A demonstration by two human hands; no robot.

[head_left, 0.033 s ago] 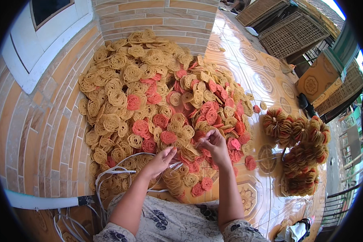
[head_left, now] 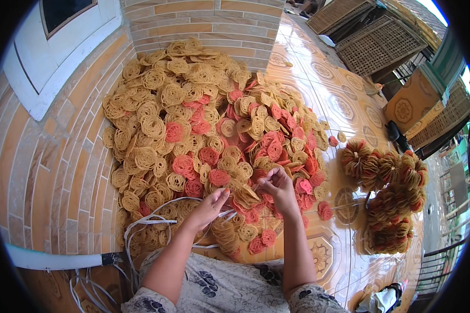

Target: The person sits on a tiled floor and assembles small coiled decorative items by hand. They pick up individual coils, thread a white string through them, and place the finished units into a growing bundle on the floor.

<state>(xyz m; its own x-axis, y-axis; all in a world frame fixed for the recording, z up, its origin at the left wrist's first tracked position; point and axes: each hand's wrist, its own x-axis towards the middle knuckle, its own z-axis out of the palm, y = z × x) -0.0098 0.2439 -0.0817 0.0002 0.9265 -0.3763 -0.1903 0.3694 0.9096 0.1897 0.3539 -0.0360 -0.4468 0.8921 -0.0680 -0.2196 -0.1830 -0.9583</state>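
A big heap of round lacy crackers (head_left: 154, 127), tan and pinkish red, lies on the tiled floor before me. My left hand (head_left: 208, 209) is closed in a pinch at the near side of the heap, thumb and fingers together. Whatever sits between its fingertips is too small to make out. My right hand (head_left: 279, 189) is also closed, fingertips together, over the heap to the right; what it holds is hidden. Between the hands lies a tilted row of tan crackers (head_left: 243, 192). White plastic strips (head_left: 162, 221) run by my left hand. A packed bundle of crackers (head_left: 225, 237) rests close to my lap.
Bunched crackers (head_left: 389, 195) lie on the floor at the right. A brick-patterned wall (head_left: 62, 177) bounds the left side, with a white door (head_left: 52, 57). Woven racks (head_left: 378, 44) stand at the far right. A white pole (head_left: 57, 259) is at the lower left.
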